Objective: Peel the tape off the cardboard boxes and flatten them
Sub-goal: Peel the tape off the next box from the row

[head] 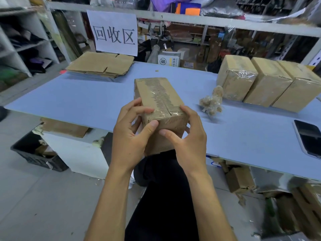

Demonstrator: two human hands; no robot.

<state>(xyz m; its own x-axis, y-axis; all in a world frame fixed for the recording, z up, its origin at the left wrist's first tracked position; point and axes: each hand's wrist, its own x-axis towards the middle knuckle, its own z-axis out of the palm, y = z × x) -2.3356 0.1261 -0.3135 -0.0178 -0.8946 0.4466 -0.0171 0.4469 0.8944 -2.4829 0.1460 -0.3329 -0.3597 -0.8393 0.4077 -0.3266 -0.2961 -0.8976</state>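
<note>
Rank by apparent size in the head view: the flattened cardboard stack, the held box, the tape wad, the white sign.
1. Held box, though its nearness to the camera inflates it.
2-3. White sign and flattened cardboard stack: too alike to rank.
4. Tape wad.

Table surface: wide bare stretch left and centre, between the flattened cardboard stack at the far left corner and the held box at the near edge. Both hands, left and right, grip that box and block the near-centre approach.

Right side crowded: three taped boxes stand touching in a row along the far right. Tape wad lies just in front of the first one. Phone lies at the near right edge. A bare lane runs between the wad and the phone.

Paper sign hangs behind the far edge, above the stack.
</note>
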